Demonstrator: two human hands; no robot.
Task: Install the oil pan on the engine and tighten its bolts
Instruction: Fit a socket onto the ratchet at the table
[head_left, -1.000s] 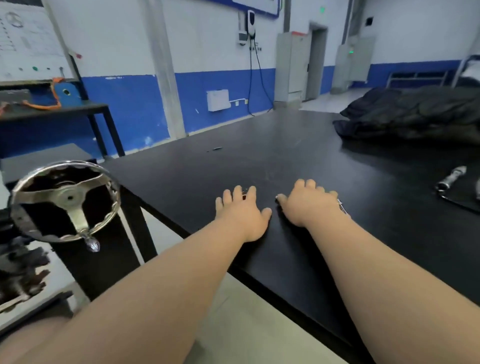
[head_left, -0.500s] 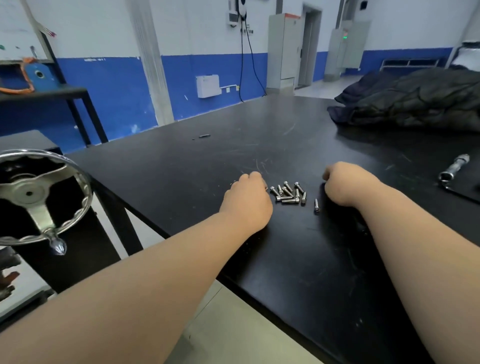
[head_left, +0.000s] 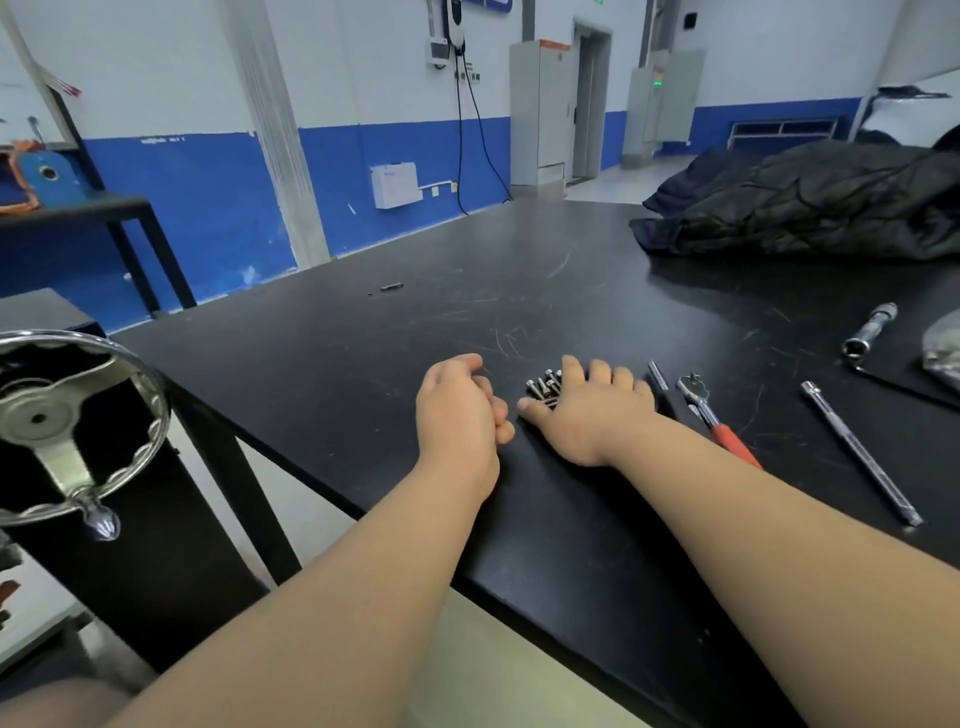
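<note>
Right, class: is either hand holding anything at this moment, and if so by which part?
The right hand grips nothing: its fingers lie flat over the bolts. The left hand is curled; what, if anything, it holds is hidden.

Bolts by my right hand: bright shiny metal. Table black, semi-gloss, scratched. Handwheel polished chrome. Ratchet metal w/ red grip. Ext. bar smooth bright metal. Jacket dark quilted cloth, matt
</note>
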